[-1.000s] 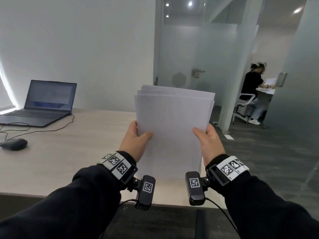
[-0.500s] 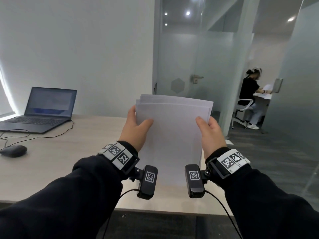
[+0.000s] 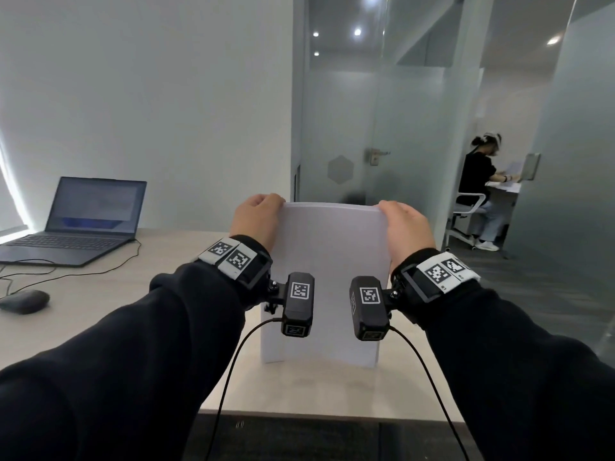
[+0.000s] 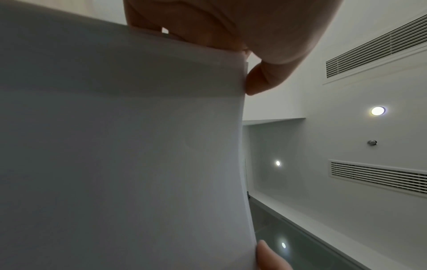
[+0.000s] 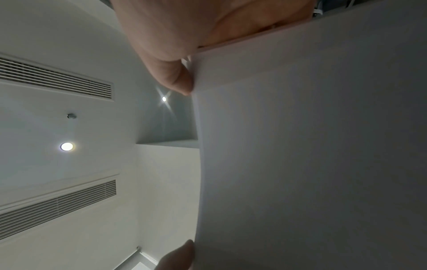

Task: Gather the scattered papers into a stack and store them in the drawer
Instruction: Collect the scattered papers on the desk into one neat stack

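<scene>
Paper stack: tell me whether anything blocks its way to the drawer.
Cannot be settled: no drawer shows in any view. Both hands, left hand and right hand, hold the paper stack upright by its top corners, bottom edge on the desk.

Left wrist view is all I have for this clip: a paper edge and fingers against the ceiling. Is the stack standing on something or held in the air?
Observer: In the head view the paper stack stands upright, and its bottom edge appears to rest on the desk.
Operator: Is the other hand on it too?
Observer: Yes. The right hand grips the top right corner and the left hand grips the top left.
Operator: Anything near it on the desk?
Observer: Only at the far left, well apart from it: an open laptop and a mouse.
</scene>
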